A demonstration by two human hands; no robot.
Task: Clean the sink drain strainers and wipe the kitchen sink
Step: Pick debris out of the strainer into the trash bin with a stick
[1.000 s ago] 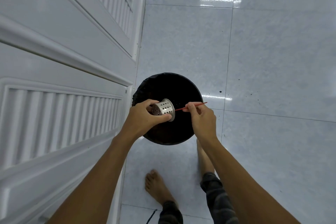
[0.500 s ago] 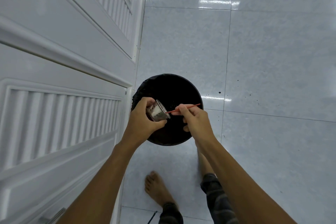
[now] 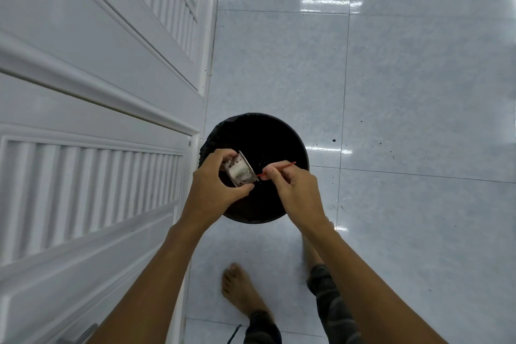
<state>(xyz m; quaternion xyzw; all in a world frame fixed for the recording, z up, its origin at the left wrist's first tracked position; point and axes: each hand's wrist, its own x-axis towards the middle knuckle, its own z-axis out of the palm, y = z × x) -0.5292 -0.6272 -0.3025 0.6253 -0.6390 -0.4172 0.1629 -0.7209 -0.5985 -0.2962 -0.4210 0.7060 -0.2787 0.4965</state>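
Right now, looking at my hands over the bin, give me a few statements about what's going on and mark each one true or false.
1. The left hand holds a perforated metal strainer. True.
2. The right hand holds a sponge. False: it pinches a thin red stick.
3. The strainer is held over a black bin. True.
4. The bin stands on a countertop. False: it stands on the tiled floor, beside a white door.
5. The person wears shoes. False: the visible foot is bare.

Strainer held over bin.
Left hand point(image 3: 215, 190) grips perforated metal cup strainer point(image 3: 239, 172); right hand point(image 3: 296, 190) pinches thin red stick point(image 3: 279, 168) above round black bin point(image 3: 296, 142).
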